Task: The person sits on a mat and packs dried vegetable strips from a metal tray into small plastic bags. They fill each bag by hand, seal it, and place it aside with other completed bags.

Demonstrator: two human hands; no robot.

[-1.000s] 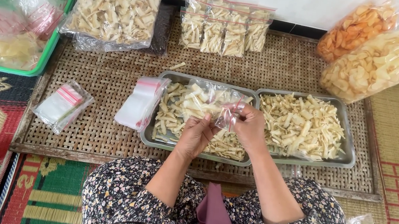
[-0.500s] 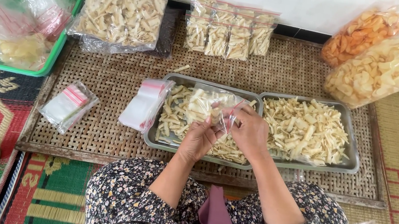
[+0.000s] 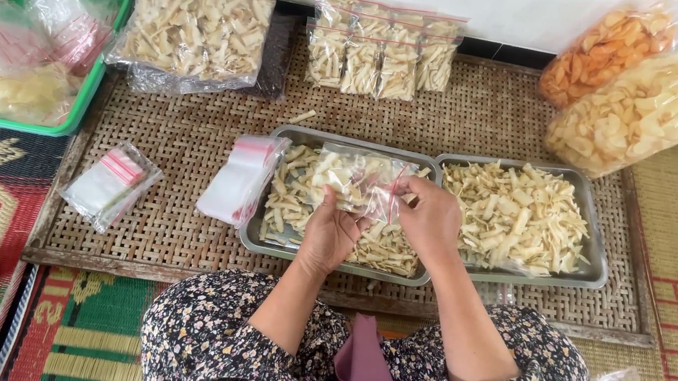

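Fingers of the left hand (image 3: 331, 235) and the right hand (image 3: 430, 219) pinch one small clear bag (image 3: 357, 184) of pale snack sticks, held above the left metal tray (image 3: 329, 262). The bag's lower part is hidden behind the hands. A right metal tray (image 3: 595, 253) touches the first one. Both sit on a woven rattan tray (image 3: 174, 229), with free room on its left. Five filled small bags (image 3: 383, 51) with red strips stand along the far edge.
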